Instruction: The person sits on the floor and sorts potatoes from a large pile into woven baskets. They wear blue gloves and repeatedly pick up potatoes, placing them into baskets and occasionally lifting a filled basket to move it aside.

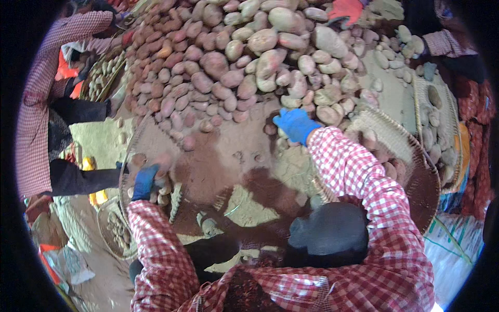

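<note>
A big heap of potatoes [218,66] lies on the floor before me. My right hand [297,125], in a blue glove, is at the near edge of the heap, just above a few small potatoes; its fingers are partly hidden, and I cannot tell whether it holds one. My left hand [145,181], also in a blue glove, is over potatoes [163,191] in a wicker basket [124,175] at the left; its fingers are blurred, so its grip is unclear. Another wicker basket [423,175], with several potatoes inside, stands beside my right forearm.
Co-workers are close by: a checked sleeve [74,27] at the left, an orange-red gloved hand [346,11] at the top, a sleeve [444,43] at the right. A filled basket [458,128] is at the far right, a smaller one [103,230] at the lower left, and red net sacks [473,152] beyond.
</note>
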Available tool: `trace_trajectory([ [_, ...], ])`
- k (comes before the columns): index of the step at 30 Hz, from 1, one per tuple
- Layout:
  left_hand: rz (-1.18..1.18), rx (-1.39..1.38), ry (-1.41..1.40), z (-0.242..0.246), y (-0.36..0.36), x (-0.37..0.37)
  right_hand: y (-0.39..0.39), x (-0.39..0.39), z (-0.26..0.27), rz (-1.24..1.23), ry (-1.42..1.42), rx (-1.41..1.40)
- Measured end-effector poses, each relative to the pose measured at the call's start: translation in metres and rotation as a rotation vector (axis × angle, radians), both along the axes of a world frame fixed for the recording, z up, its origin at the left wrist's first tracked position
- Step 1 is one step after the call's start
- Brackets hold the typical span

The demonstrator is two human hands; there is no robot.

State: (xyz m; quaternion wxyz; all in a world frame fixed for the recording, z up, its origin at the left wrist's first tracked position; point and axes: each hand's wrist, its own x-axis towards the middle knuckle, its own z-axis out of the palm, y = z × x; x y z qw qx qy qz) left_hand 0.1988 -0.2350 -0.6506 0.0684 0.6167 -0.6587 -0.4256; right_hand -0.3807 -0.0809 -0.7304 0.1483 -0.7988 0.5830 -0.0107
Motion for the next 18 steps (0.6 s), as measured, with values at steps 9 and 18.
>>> trace_trajectory([
  [9, -0.049, -0.52, -0.351, -0.014, 0.018, -0.133, 0.042, 0.033, 0.016, -0.295, -0.224, 0.208],
  [18, 0.122, 0.882, 0.701, 0.007, 0.175, -0.313, 0.105, 0.006, 0.024, -0.566, -2.102, 0.819],
])
